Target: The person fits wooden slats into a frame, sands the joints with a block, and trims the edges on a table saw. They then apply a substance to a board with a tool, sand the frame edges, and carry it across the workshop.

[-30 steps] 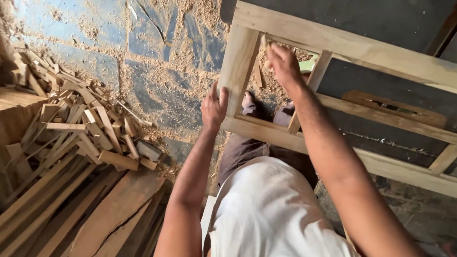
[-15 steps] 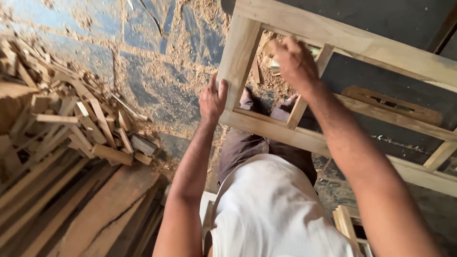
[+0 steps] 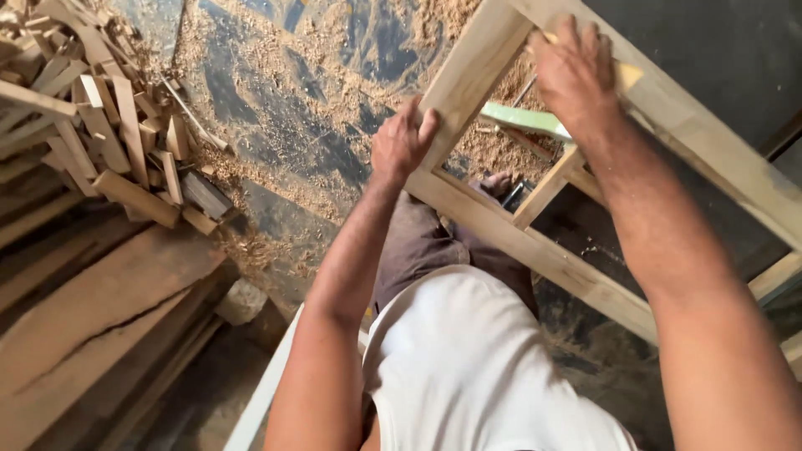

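The frame [image 3: 535, 250] is held by your left hand [image 3: 401, 142] closed on its side rail; your right hand [image 3: 576, 75] presses a yellow block [image 3: 628, 75] on the top rail. It may slip if you push unevenly.

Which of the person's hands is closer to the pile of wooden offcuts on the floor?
Left. The left hand grips the corner of the pale wooden frame, on the side toward the pile of short wooden offcuts. The right hand rests on the frame's upper rail, farther away.
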